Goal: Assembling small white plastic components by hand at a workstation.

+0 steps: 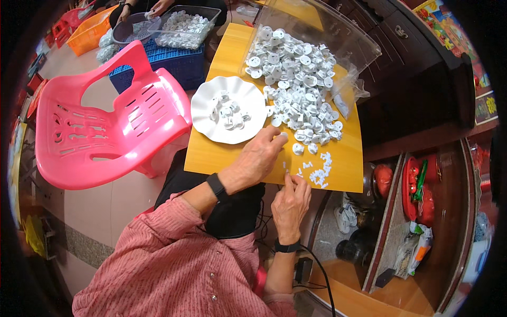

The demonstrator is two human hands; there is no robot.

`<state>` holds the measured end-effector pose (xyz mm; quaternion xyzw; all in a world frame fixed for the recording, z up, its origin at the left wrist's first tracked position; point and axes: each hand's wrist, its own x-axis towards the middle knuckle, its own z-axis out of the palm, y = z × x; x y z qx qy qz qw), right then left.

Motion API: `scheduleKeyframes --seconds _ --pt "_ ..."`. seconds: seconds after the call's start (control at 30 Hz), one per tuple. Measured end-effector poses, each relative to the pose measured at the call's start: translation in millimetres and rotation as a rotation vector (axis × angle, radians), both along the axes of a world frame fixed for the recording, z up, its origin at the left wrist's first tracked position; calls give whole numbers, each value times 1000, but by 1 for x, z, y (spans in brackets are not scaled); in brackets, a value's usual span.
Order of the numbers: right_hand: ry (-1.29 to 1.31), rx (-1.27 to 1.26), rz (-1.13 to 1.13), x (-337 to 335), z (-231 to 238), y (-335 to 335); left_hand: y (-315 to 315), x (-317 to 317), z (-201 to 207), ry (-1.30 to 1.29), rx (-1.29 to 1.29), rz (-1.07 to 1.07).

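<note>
Wood-yellow tabletop [211, 158] in front of us, in a tiled room, dark drawers at 2 o'clock from its centre and a pink plastic armchair [111, 121] over at 9. At 10 o'clock, a co-worker's hands [157, 7] are busy beside a clear tub of white pieces, with a blue plastic crate [182, 68] underneath.

Now to the action at 6 o'clock, near the table's front edge! Left hand [256, 158] angles toward 1 o'clock, thumb and fingertips pinched on a white round-headed plastic piece [284, 136]. Its round end seems to face up, though the fingers cover so much that its long axis can't be read.

Right hand [292, 203], apart from the left, points its index finger to 12 o'clock. Just beyond that fingertip lies a tiny white pin [284, 165], long axis running roughly from 12 to 6; whether finger and pin touch is hard to call. More loose white pins [322, 171] scatter at 5 o'clock, and they're lying every which way.

Up at 1 o'clock, what a heap of white plastic pieces [301, 95], round heads turned in all directions, spilling from a clear plastic bin [343, 37] tipped toward us! And at 9 o'clock sits a scalloped white plate [203, 124], carrying a small cluster of similar pieces. Black bands circle both wrists.
</note>
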<state>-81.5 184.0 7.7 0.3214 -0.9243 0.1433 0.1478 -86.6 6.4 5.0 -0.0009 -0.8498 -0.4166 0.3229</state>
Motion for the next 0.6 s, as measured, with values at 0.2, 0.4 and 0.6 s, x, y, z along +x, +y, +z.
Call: scheduleKeyframes --seconds 0.2,0.4,0.6 --pt "52 -138 3 0 -10 5 1 -33 -12 -207 -221 11" --pt "132 -186 17 -2 -17 7 2 -38 -12 -257 -203 41" --pt "127 -228 -43 2 -18 4 -1 -19 -14 -205 55 -23"
